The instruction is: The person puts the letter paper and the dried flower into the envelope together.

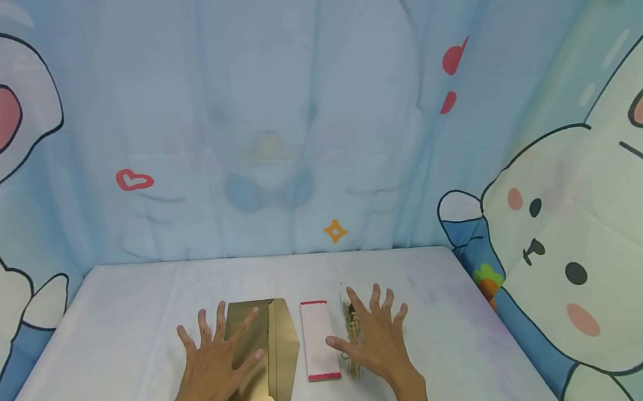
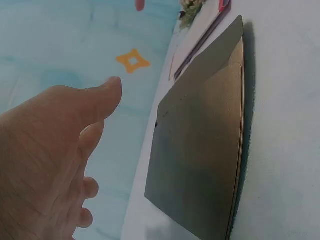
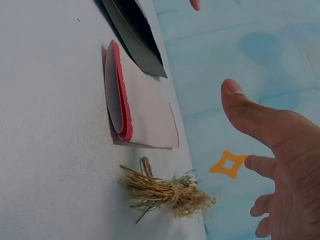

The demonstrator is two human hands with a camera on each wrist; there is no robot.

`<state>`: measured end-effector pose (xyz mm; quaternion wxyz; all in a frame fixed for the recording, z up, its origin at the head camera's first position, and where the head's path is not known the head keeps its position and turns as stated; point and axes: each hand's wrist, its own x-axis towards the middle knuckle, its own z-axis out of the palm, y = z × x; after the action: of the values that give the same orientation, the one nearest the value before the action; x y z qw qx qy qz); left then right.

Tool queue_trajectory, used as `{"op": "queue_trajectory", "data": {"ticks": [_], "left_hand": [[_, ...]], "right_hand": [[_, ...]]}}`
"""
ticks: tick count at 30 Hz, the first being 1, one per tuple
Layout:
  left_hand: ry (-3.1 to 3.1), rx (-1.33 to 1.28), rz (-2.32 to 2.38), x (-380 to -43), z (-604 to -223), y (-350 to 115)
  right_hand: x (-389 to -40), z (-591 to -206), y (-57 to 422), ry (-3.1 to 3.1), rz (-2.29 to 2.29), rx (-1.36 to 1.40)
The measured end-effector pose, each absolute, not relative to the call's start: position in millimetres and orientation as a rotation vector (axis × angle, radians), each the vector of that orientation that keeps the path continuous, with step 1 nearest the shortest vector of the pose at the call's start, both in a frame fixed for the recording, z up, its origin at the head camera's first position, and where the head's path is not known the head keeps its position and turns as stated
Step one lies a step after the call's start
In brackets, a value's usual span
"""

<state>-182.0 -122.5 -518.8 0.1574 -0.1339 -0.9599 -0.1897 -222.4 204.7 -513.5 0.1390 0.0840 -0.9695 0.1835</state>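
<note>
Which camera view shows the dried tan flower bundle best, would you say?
The right wrist view: the dried tan flower bundle lies unobstructed, stems and blossoms visible. In the head view, the right hand partly covers it; the left wrist view shows only part, at the top edge.

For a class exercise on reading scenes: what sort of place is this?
Probably a staged tabletop workspace indoors: a white-covered table in front of a cartoon-rabbit curtain, with a gold envelope lying on it.
</note>
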Motion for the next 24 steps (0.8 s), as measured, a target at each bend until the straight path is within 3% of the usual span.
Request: {"op": "queue_trajectory", "data": {"ticks": [11, 24], "left_hand": [[-2.892, -0.438, -0.787, -173.0, -531.4, -101.8], [-2.939, -0.377, -0.862, -170.2, -542.2, -91.2]], "right_hand": [[-222.4, -508.0, 161.6, -2.564, 0.655, -0.031], [-224.3, -535.2, 126.3, -2.685, 0.797, -0.199]]}}
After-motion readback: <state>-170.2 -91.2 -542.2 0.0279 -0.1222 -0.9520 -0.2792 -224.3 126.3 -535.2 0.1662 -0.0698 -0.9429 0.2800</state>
